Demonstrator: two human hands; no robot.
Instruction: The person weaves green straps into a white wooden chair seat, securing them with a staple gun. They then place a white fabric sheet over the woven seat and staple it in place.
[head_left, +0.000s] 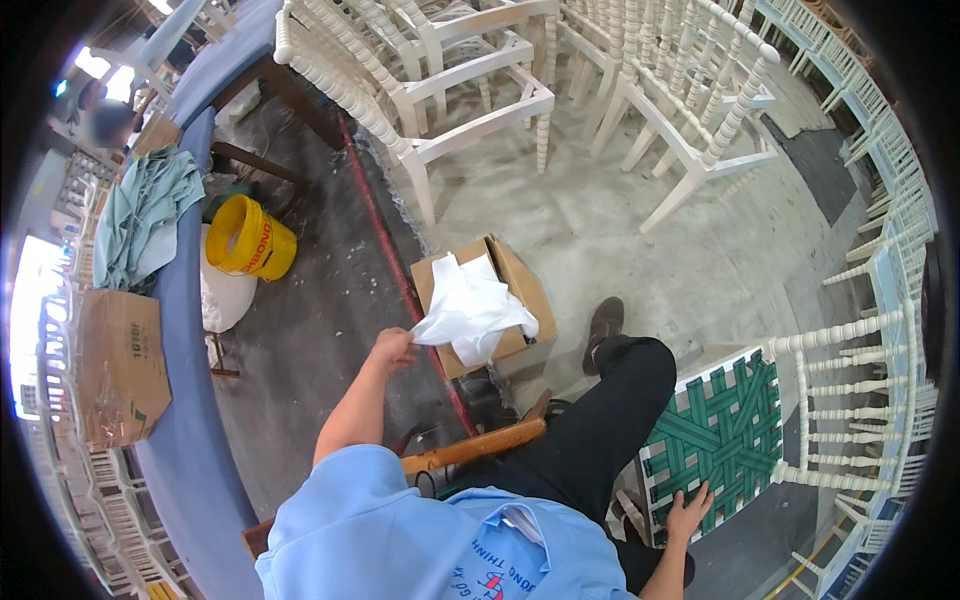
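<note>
My left hand (394, 349) reaches out to the left and pinches one corner of a white cloth (470, 305). The cloth lies crumpled over the top of an open cardboard box (525, 288) on the floor. On my right stands a white chair with turned spindles (850, 400), its seat a criss-cross of green webbing (722, 430). Against the near edge of that seat lies my right hand (688, 514), fingers stretched over the webbing and holding nothing. What else is in the box is mostly covered.
Unfinished white chair frames (480, 120) crowd the far side, with another frame (690, 150) at the far right. At left stand a yellow bucket (250, 238), a blue-covered table (205, 400), green-grey cloth (150, 210) and a cardboard carton (122, 365). A person (110, 120) appears far left.
</note>
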